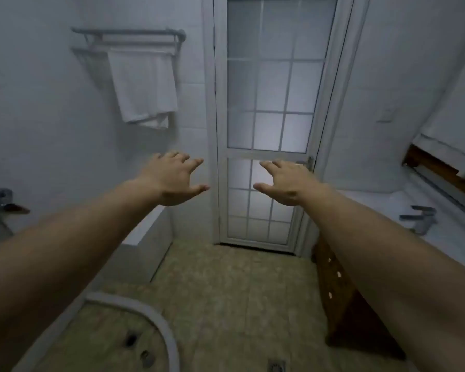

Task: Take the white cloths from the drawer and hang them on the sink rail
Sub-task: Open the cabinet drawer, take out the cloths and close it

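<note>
floor [226, 304]: tan tile, drains near | wall rack [129, 38]: far left, white towel [144, 84] draped | counter [446, 237]: right, faucet [420, 218]

I see a soft white cloth towel [145, 84] hanging from a dull metal rack [129, 36], beside a door [274, 76] of frosted matt glass panes in a smooth white frame. The floor [226, 291] is mottled, stone-like tile, the cabinet [352, 312] dark wood with a smooth pale countertop [387, 205], and the faucet [422, 218] brushed metal.
</note>
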